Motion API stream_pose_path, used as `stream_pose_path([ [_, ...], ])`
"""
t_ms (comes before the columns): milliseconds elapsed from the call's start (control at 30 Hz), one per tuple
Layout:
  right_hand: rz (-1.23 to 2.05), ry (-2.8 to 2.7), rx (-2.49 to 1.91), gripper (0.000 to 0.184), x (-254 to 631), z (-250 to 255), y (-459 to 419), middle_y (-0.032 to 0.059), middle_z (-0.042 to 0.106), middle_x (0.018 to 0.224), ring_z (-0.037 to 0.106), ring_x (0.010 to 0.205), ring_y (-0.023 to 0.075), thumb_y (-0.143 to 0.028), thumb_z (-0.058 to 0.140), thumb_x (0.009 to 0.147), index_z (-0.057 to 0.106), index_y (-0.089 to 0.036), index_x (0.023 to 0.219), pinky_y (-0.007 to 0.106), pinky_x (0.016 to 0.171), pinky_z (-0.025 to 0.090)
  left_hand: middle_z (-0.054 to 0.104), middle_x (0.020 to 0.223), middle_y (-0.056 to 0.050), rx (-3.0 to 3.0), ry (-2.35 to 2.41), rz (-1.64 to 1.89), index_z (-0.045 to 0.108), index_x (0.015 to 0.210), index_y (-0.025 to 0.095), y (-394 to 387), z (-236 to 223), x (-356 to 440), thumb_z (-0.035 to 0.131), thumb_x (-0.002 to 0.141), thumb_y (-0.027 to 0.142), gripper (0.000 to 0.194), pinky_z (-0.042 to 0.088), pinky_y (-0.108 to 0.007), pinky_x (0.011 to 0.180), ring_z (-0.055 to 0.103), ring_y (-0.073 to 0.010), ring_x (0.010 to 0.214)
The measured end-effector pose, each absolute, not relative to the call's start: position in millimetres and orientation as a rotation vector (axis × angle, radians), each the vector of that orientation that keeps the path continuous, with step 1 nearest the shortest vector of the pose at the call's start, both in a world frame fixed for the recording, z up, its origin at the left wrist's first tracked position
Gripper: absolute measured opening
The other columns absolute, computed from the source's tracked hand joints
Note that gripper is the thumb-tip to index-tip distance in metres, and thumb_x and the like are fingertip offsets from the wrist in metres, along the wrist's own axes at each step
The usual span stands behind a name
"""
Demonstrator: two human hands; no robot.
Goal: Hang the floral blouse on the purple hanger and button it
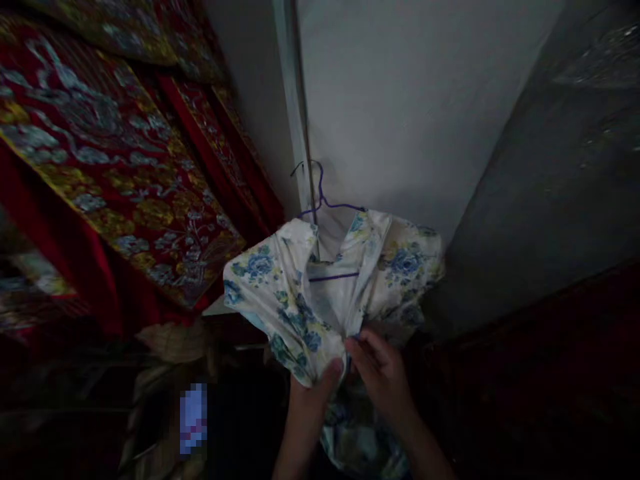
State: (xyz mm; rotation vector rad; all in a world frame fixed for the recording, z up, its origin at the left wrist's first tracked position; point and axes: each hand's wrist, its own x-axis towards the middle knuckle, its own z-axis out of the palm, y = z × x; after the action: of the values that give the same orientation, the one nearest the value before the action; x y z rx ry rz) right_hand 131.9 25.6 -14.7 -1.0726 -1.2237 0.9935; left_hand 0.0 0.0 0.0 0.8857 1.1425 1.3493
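Note:
A white short-sleeved garment with blue and yellow flowers hangs on a thin purple hanger. Its neckline is spread, and the hanger's lower bar crosses behind the opening. My left hand grips the left front edge, thumb on the cloth and the other fingers hidden beneath. Beside it, my right hand pinches the right front edge at the bottom of the neckline. The two hands are close together but apart. Below them, the lower part of the garment falls into shadow.
Red embroidered cloths with gold and silver flowers hang at the left. A pale wall with a narrow vertical post stands behind the hanger. A woven basket-like object is at lower left, near a pixelated blue patch. The scene is dim.

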Motion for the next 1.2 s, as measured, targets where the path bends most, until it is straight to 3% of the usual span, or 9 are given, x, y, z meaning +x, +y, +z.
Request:
stream_pose_path([
  [333,1.180,-0.992,-1.013,0.043,108.6,-16.3,36.7,-0.0052,0.042,0.052,0.039,0.048,0.0095,-0.055,0.065,0.084,0.050,-0.021,0.063,0.022,0.046,0.033,0.075,0.116,-0.014,0.783,1.241,1.436,0.072,0.116,0.014,13.8,-12.8,-16.4,0.086,0.067,0.043,0.059,0.048,-0.048,0.108,0.068,-0.0348,0.115],
  [733,1.215,-0.833,-1.246,0.044,150.8,-18.5,52.8,-0.0043,0.043,0.047,0.039,0.046,0.0117,-0.059,0.061,0.078,0.046,-0.023,0.058,0.025,0.049,0.033,0.070,0.118,-0.010,0.548,1.439,1.524,0.060,0.124,0.021,47.4,-97.5,20.8,0.082,0.070,0.038,0.061,0.055,-0.041,0.092,0.066,-0.0307,0.113],
  [900,1.163,-0.986,-1.268,0.039,181.1,3.1,64.8,-0.0030,0.047,0.047,0.043,0.047,0.0126,-0.050,0.060,0.081,0.048,-0.023,0.055,0.026,0.051,0.035,0.055,0.127,-0.006,0.812,1.480,2.012,0.052,0.122,0.025,73.4,-66.7,3.8,0.085,0.067,0.027,0.064,0.050,-0.031,0.089,0.058,-0.0192,0.108],
  [967,1.081,-1.042,-1.249,0.038,187.5,19.0,63.8,-0.0028,0.048,0.047,0.045,0.048,0.0123,-0.045,0.059,0.082,0.048,-0.022,0.054,0.026,0.053,0.035,0.053,0.128,-0.006,1.086,1.468,2.196,0.051,0.120,0.024,75.1,-41.1,2.0,0.086,0.065,0.024,0.065,0.048,-0.032,0.091,0.055,-0.0203,0.112],
  [1000,1.037,-1.050,-1.236,0.038,187.2,26.0,60.6,-0.0028,0.049,0.047,0.045,0.049,0.0120,-0.043,0.059,0.083,0.049,-0.022,0.054,0.026,0.053,0.036,0.055,0.122,-0.006,1.229,1.419,2.219,0.054,0.115,0.023,73.0,-30.0,3.3,0.083,0.069,0.025,0.054,0.048,-0.032,0.091,0.055,-0.0208,0.110],
  [1067,0.993,-1.032,-1.200,0.037,179.8,35.9,48.9,-0.0034,0.049,0.048,0.045,0.049,0.0113,-0.041,0.059,0.084,0.049,-0.021,0.055,0.025,0.054,0.036,0.060,0.108,-0.005,1.543,1.245,1.866,0.060,0.107,0.021,63.7,-14.6,10.2,0.072,0.083,0.024,0.027,0.048,-0.031,0.089,0.059,-0.0196,0.102],
  [1133,1.019,-1.010,-1.162,0.035,166.3,39.9,32.7,-0.0042,0.048,0.047,0.045,0.047,0.0106,-0.040,0.059,0.084,0.049,-0.021,0.056,0.024,0.052,0.036,0.064,0.102,-0.005,1.672,1.068,1.492,0.061,0.108,0.020,49.9,-8.9,20.8,0.066,0.087,0.021,0.022,0.049,-0.031,0.089,0.062,-0.0191,0.097],
  [1200,1.061,-1.019,-1.135,0.035,151.3,39.7,16.8,-0.0044,0.048,0.048,0.046,0.048,0.0099,-0.038,0.061,0.083,0.049,-0.021,0.056,0.023,0.052,0.037,0.066,0.098,-0.004,1.668,0.955,1.350,0.061,0.108,0.020,35.2,-10.1,30.2,0.062,0.088,0.019,0.020,0.050,-0.030,0.087,0.063,-0.0183,0.093],
])
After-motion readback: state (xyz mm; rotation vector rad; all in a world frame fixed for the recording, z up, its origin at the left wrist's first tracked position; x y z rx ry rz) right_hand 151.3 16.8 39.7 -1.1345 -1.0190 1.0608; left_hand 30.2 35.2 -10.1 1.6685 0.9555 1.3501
